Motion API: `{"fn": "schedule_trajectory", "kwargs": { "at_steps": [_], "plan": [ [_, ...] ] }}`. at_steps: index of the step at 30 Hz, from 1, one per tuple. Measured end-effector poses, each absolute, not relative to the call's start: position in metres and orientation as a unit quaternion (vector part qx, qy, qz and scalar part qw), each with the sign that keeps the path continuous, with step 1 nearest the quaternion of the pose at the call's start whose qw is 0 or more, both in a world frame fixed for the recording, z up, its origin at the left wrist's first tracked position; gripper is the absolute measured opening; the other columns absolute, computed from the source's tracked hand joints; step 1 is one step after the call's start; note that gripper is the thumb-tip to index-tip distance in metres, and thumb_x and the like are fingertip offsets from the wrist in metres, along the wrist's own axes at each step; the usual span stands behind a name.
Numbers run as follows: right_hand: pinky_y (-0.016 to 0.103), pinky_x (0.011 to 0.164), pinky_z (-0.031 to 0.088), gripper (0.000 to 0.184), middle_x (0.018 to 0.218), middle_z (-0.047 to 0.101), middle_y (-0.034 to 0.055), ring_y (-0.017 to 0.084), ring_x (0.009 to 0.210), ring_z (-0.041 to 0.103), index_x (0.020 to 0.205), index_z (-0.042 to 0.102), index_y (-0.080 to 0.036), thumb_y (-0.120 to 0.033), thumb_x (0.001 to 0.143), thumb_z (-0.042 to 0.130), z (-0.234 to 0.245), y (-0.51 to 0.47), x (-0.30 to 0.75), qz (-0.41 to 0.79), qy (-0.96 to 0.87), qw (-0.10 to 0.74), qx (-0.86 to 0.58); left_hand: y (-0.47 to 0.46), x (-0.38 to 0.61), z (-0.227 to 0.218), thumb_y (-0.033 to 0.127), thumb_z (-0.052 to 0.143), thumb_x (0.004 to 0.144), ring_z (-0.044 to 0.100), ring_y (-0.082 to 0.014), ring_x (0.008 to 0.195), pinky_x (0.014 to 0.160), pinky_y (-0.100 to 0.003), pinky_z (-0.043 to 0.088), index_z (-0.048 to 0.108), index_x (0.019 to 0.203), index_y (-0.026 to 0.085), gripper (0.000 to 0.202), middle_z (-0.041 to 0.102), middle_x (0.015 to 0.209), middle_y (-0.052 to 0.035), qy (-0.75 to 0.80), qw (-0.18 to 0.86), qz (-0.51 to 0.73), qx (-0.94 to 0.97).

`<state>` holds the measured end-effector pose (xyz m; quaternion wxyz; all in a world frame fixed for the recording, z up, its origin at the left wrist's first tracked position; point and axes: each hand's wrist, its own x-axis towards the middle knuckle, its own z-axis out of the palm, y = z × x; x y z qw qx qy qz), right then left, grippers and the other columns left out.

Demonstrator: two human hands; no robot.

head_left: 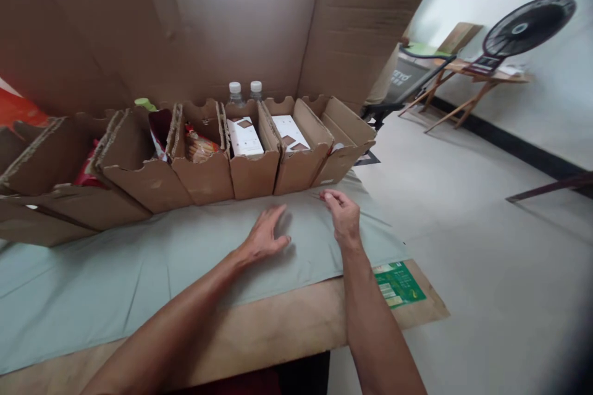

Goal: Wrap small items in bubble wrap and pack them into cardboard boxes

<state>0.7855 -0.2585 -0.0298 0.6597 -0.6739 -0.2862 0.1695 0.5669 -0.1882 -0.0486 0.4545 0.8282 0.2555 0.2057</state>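
My left hand (267, 233) hovers over or rests on the pale green cloth (185, 253), fingers spread and nothing in them. To its right, my right hand (343, 215) is closed in a pinch near the cloth's right end. Something thin and small shows at its fingertips, too small to name. Just beyond both hands stands a row of cardboard bins (252, 176). Two of them hold white boxes (245, 137) with brown patches. Another contains a packet with red and orange print (200, 145), and a red packet (88, 166) lies further left.
A tall cardboard panel (231, 24) rises behind the bins, with two white-capped bottles (235, 91) before it. A green label (401, 284) is on the board's right corner. On the right, a fan (528, 28) stands on a wooden folding table (503, 77); a grey cart (410, 80) is nearby.
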Motion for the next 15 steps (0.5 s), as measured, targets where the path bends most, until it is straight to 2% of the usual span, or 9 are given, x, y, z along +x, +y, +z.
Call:
{"fn": "schedule_trajectory", "kwargs": {
  "at_steps": [3,7,9,10,12,15],
  "plan": [
    [0.041,0.085,0.057,0.037,0.084,0.077,0.0063,0.023,0.084,0.073,0.094,0.073,-0.02,-0.051,0.074,0.073,-0.014,-0.255,0.76,0.168,-0.332,0.654,-0.659,-0.226,0.518,-0.055,0.028,0.072,0.073,0.048,-0.0393,0.146,0.125,-0.064,0.028,0.064,0.136,0.018,0.065,0.061,0.148,-0.0174,0.214,0.451,0.191,0.845],
    [0.033,0.071,0.056,0.044,0.083,0.073,0.0013,0.016,0.07,0.066,0.126,0.069,-0.021,-0.043,0.088,0.064,0.024,-0.236,0.711,0.172,-0.475,0.605,-0.615,-0.275,0.452,-0.061,0.028,0.066,0.085,0.046,-0.0354,0.149,0.126,-0.063,0.025,0.064,0.137,0.02,0.052,0.062,0.147,-0.0157,0.157,0.448,0.173,0.863],
    [0.031,0.069,0.054,0.053,0.082,0.072,-0.0008,0.015,0.065,0.062,0.143,0.059,-0.024,-0.036,0.092,0.058,0.045,-0.217,0.691,0.148,-0.553,0.543,-0.614,-0.288,0.432,-0.061,0.025,0.064,0.085,0.049,-0.0339,0.146,0.126,-0.061,0.028,0.064,0.137,0.02,0.052,0.066,0.143,-0.0147,0.162,0.458,0.173,0.856],
    [0.031,0.071,0.053,0.055,0.081,0.072,-0.001,0.015,0.065,0.062,0.146,0.057,-0.025,-0.032,0.091,0.057,0.055,-0.206,0.684,0.127,-0.578,0.503,-0.63,-0.292,0.425,-0.06,0.024,0.064,0.084,0.051,-0.0337,0.145,0.125,-0.061,0.029,0.064,0.136,0.02,0.052,0.068,0.14,-0.0144,0.164,0.464,0.178,0.852],
    [0.032,0.075,0.05,0.05,0.078,0.073,0.0004,0.018,0.068,0.063,0.137,0.064,-0.026,-0.026,0.088,0.058,0.071,-0.184,0.675,0.074,-0.598,0.412,-0.684,-0.295,0.421,-0.058,0.023,0.064,0.082,0.056,-0.0337,0.139,0.124,-0.06,0.032,0.066,0.132,0.02,0.05,0.072,0.133,-0.0139,0.167,0.478,0.195,0.84],
    [0.032,0.073,0.045,0.027,0.071,0.072,0.0038,0.023,0.072,0.065,0.105,0.076,-0.025,-0.022,0.085,0.059,0.083,-0.169,0.668,0.023,-0.583,0.329,-0.742,-0.294,0.425,-0.054,0.024,0.064,0.078,0.063,-0.0335,0.13,0.121,-0.06,0.036,0.07,0.125,0.023,0.047,0.076,0.123,-0.012,0.176,0.5,0.229,0.817]
  ]
}}
